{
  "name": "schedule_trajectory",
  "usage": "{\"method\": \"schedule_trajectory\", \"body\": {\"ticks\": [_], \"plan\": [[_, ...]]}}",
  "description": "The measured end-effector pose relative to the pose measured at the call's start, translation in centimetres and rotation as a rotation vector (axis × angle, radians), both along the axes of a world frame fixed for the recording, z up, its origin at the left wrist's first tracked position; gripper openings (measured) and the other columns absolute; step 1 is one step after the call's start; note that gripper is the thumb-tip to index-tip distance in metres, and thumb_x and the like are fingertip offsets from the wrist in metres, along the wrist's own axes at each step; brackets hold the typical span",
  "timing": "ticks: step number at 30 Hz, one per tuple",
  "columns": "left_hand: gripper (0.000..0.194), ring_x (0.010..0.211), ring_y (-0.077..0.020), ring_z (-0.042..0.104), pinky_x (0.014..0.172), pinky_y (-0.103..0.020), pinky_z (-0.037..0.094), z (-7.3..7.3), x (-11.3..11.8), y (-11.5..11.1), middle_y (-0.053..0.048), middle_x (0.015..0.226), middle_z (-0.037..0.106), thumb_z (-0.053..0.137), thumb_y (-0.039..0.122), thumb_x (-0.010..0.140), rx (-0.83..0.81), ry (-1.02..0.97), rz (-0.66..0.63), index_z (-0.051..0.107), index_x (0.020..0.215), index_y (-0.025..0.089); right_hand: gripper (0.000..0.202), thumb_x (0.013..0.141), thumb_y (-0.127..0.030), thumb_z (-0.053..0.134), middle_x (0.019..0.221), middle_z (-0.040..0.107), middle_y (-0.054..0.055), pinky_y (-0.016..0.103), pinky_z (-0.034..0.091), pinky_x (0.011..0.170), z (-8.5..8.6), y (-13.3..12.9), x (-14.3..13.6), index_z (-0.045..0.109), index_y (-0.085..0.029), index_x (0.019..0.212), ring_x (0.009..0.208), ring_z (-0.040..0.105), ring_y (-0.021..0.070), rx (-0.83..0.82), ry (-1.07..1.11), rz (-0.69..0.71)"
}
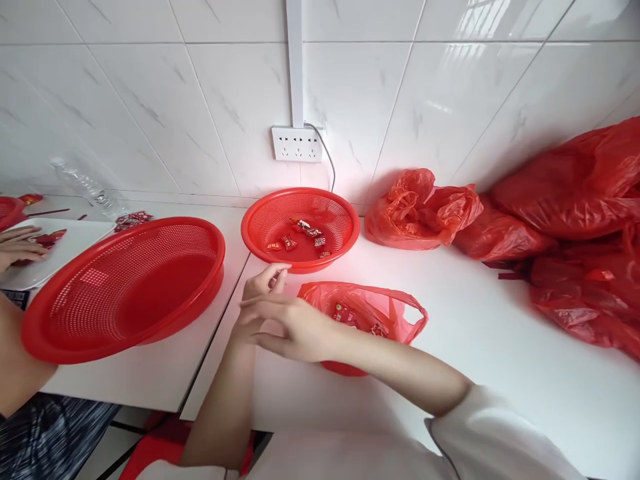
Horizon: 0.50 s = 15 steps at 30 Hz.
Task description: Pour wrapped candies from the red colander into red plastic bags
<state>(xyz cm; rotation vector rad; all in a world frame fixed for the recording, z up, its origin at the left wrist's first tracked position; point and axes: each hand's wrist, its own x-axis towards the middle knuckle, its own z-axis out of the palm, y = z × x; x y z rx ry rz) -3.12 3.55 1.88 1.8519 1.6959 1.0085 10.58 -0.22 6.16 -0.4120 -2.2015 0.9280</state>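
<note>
My left hand is raised just in front of a red perforated basket, its fingers loosely bent and nothing visible in them. Across its wrist lies my right hand, thumb and fingers apart around or against the wrist. Whether the right hand presses on it I cannot tell. Under my right forearm sits an opened red plastic bag with small red packets inside, partly hidden by the arm. Several small wrapped candies lie on the bottom of the basket.
To the left, a larger red perforated basket tilts beside a co-worker's hand on a white tray. A clear plastic bottle lies behind. Tied red bags pile up at the right. A power strip is on the wall.
</note>
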Motion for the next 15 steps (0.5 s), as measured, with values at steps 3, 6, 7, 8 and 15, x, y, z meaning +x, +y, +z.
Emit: {"method": "schedule_trajectory", "body": {"ticks": [3,6,7,8,15], "plan": [[0.035,0.072,-0.0163,0.061,0.066,-0.026,0.042,1.9,-0.1,-1.7,-0.001,0.079,0.068,0.047,0.052,0.087,-0.107,0.161,-0.034,0.065,0.092,0.023,0.022,0.092,-0.025,0.053,0.130,0.059,0.006,0.033,0.043,0.104,0.8,-0.5,7.5,0.061,-0.023,0.112,0.124,0.053,0.0177,-0.023,-0.104,-0.247],[0.045,0.080,-0.0217,0.062,0.068,-0.029,0.041,1.9,-0.3,-3.9,-0.006,0.094,0.068,0.047,0.064,0.082,-0.307,0.326,-0.022,0.064,0.088,0.022,0.025,0.092,-0.035,0.052,0.133,0.057,0.005,0.039,0.043,0.105,-0.8,-0.3,14.3,0.061,-0.027,0.114,0.122,0.055,0.0211,-0.069,-0.279,-0.591],[0.048,0.078,-0.0224,0.062,0.066,-0.030,0.040,1.5,-0.4,-4.6,-0.007,0.095,0.067,0.046,0.066,0.081,-0.389,0.362,-0.034,0.063,0.085,0.021,0.029,0.092,-0.038,0.051,0.133,0.057,0.006,0.042,0.042,0.106,-1.7,-0.2,16.3,0.058,-0.027,0.118,0.124,0.053,0.0230,-0.081,-0.337,-0.703],[0.048,0.074,-0.0220,0.060,0.064,-0.029,0.039,1.0,-0.4,-5.2,-0.008,0.092,0.066,0.046,0.065,0.081,-0.464,0.375,-0.063,0.062,0.081,0.021,0.035,0.092,-0.042,0.050,0.133,0.057,0.007,0.045,0.042,0.105,-2.8,-0.3,18.0,0.054,-0.028,0.124,0.125,0.052,0.0249,-0.117,-0.405,-0.785],[0.041,0.055,-0.0131,0.034,0.054,-0.025,0.027,-1.4,-0.3,-6.7,0.004,0.061,0.036,0.042,0.055,0.087,-0.538,0.261,-0.168,0.036,0.064,0.021,0.051,0.089,-0.057,0.048,0.121,0.063,0.011,0.042,0.055,0.086,-5.1,-1.9,24.0,0.046,-0.027,0.130,0.111,0.062,0.0270,-0.318,-0.440,-0.892]]}}
